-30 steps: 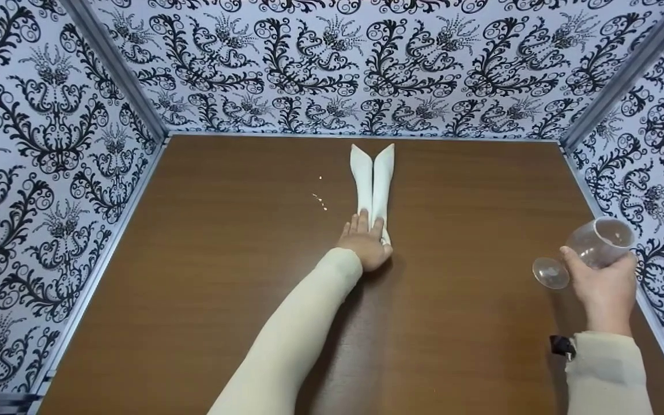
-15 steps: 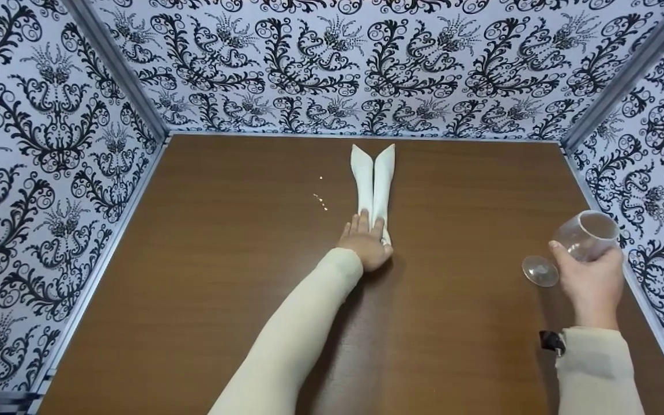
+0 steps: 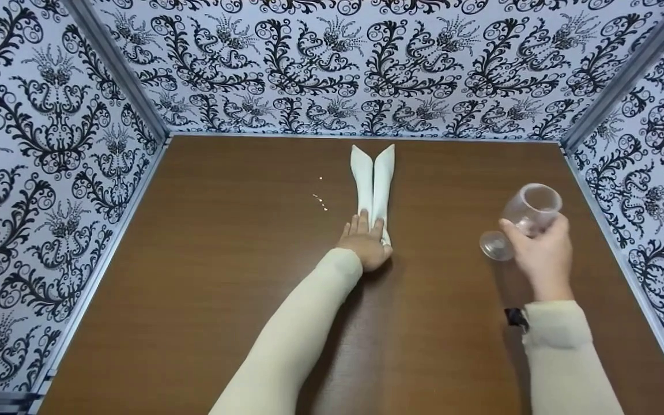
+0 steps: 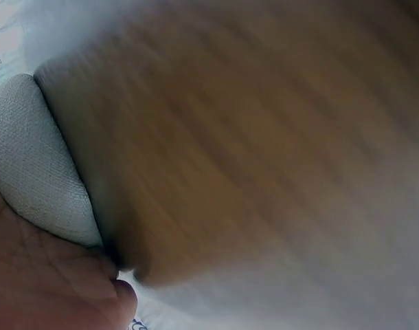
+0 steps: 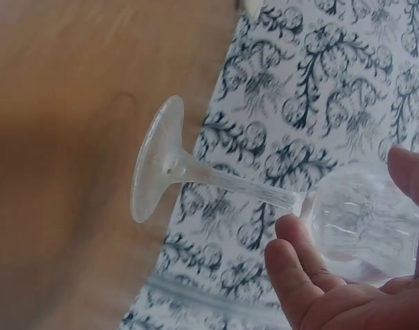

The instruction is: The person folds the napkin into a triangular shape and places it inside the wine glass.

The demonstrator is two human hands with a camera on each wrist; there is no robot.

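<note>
A white cloth napkin (image 3: 375,176), folded into two long pointed rolls side by side, lies at the back middle of the table. My left hand (image 3: 362,246) rests on its near end with fingers extended, hiding part of it. In the left wrist view, a rolled edge of the napkin (image 4: 41,158) shows beside the palm (image 4: 51,282). My right hand (image 3: 544,256) holds a clear wine glass (image 3: 521,210) by its bowl, over the right side of the table. The glass is tilted, with its foot (image 5: 158,161) toward the left and its stem bare.
The brown wooden table (image 3: 240,276) is bounded by patterned black-and-white walls (image 3: 320,63) at the back and sides, with metal edging. A few small pale specks (image 3: 320,200) lie on the table left of the napkin.
My right hand has carried the wine glass left and farther in from the right wall. The left hand and the napkin have stayed in place.
</note>
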